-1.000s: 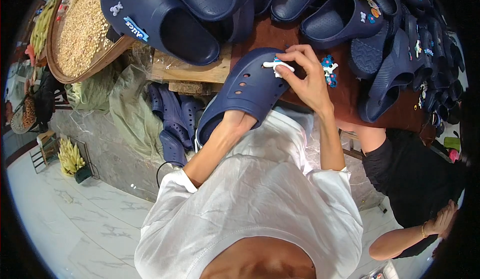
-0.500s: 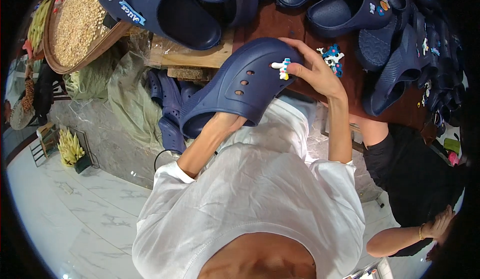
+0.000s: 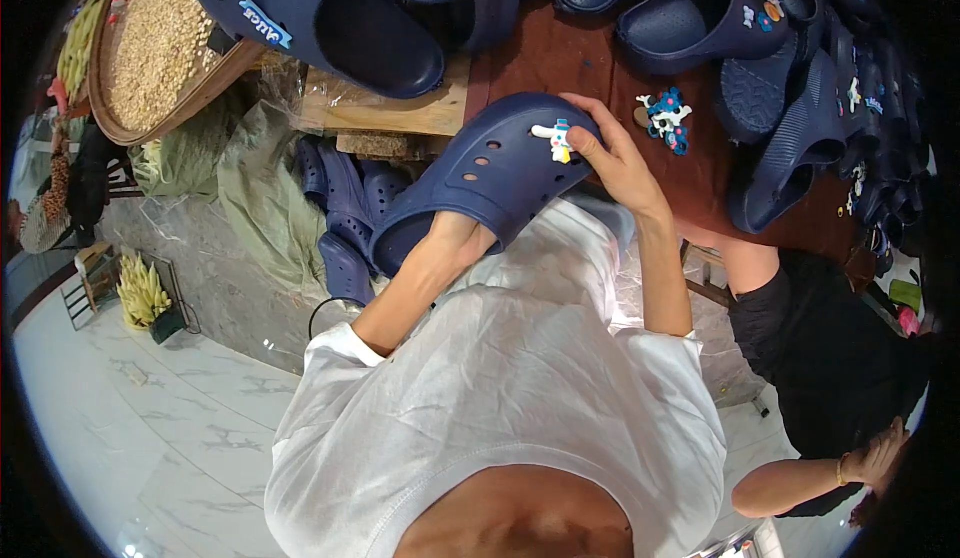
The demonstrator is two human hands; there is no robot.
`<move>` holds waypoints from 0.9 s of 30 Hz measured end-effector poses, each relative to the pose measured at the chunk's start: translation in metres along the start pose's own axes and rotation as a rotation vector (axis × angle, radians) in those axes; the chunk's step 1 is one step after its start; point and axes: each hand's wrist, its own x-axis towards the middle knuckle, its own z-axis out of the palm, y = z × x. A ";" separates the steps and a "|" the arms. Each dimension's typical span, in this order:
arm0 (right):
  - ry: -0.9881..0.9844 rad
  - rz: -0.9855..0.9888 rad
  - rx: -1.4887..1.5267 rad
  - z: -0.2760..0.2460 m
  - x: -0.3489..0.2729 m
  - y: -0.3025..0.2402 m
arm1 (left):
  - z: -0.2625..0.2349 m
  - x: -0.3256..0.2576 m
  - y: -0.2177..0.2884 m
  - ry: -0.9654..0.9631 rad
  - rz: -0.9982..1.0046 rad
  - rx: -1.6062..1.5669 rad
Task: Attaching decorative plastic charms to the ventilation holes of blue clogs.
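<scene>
Clog, navy blue, is up in the air just over the near edge of the brown table, toe pointing far-right, heel toward the person's chest. Left hand is tucked into the heel opening, fingers hidden inside, so I cannot tell how tightly they are clenched, though that hand carries the shoe. Right hand sits at the toe, fingers pinched on a small white charm against the shoe's upper. Just right of that hand, a cluster of loose blue and white charms lies on bare tabletop. More navy clogs crowd the far and right table edges, leaving only a narrow open strip in the middle. Far left, a round basket of grain. Another person's arm shows near right.
</scene>
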 end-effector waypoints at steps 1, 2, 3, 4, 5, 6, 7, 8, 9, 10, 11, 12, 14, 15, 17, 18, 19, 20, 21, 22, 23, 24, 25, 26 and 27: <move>0.031 -0.005 0.002 -0.001 -0.001 -0.001 | 0.002 0.002 0.000 0.023 -0.019 0.006; 0.064 -0.011 0.004 -0.002 -0.002 -0.003 | 0.001 0.002 0.002 0.014 -0.021 0.011; 0.078 -0.015 -0.002 -0.004 -0.002 -0.006 | -0.002 0.003 0.003 0.016 0.009 0.094; 0.119 -0.024 -0.092 -0.005 -0.001 -0.013 | -0.005 0.003 0.004 0.017 0.039 0.176; 0.160 -0.033 -0.182 -0.006 -0.001 -0.017 | -0.008 0.002 0.004 0.003 0.034 0.183; 0.177 -0.034 -0.187 -0.007 0.001 -0.016 | -0.011 -0.002 0.004 -0.079 0.125 0.235; 0.185 -0.047 -0.169 -0.010 0.006 -0.014 | -0.014 -0.003 0.004 -0.162 0.216 0.284; 0.192 -0.059 -0.151 -0.010 0.008 -0.013 | -0.016 -0.002 0.003 -0.176 0.208 0.290; 0.207 -0.030 -0.161 -0.006 0.010 -0.018 | -0.019 -0.002 0.002 -0.198 0.217 0.203; 0.215 -0.033 -0.161 -0.003 0.012 -0.017 | -0.021 -0.001 0.002 -0.219 0.224 0.116; 0.305 -0.143 -0.312 -0.001 0.014 -0.015 | -0.022 0.001 0.003 -0.226 0.221 0.121; 0.389 -0.254 -0.463 0.001 0.017 -0.015 | -0.022 0.003 0.005 -0.245 0.213 0.096; 0.482 -0.355 -0.477 0.004 0.014 -0.019 | -0.022 0.008 0.006 -0.268 0.204 0.073; 0.548 -0.360 -0.581 0.002 0.011 -0.020 | -0.026 0.009 0.005 -0.283 0.193 0.038; 0.654 -0.352 -0.767 -0.008 0.002 -0.019 | -0.033 0.014 0.002 -0.293 0.188 -0.001; 0.683 -0.368 -0.907 -0.018 -0.004 -0.015 | -0.036 0.017 0.001 -0.343 0.192 0.009; 0.671 -0.323 -1.002 -0.025 -0.011 -0.013 | -0.037 0.018 0.001 -0.389 0.199 0.019; 0.656 -0.277 -1.097 -0.030 -0.016 -0.011 | -0.036 0.018 0.001 -0.382 0.208 0.016; 0.648 -0.280 -1.093 -0.033 -0.020 -0.009 | -0.032 0.017 0.000 -0.415 0.206 0.004; 0.651 -0.245 -1.142 -0.035 -0.023 -0.006 | -0.030 0.016 0.001 -0.448 0.206 -0.007; 0.653 -0.211 -1.190 -0.036 -0.024 -0.003 | -0.036 0.019 0.001 -0.437 0.191 -0.018; 0.645 -0.213 -1.188 -0.038 -0.025 0.001 | -0.033 0.017 0.002 -0.431 0.194 -0.022; 0.657 -0.202 -1.202 -0.040 -0.025 0.006 | -0.026 0.015 0.005 -0.456 0.178 -0.085; 0.670 -0.191 -1.216 -0.040 -0.024 0.010 | -0.020 0.012 0.006 -0.483 0.161 -0.147; 0.683 -0.205 -1.225 -0.041 -0.022 0.012 | -0.018 0.012 0.006 -0.479 0.163 -0.150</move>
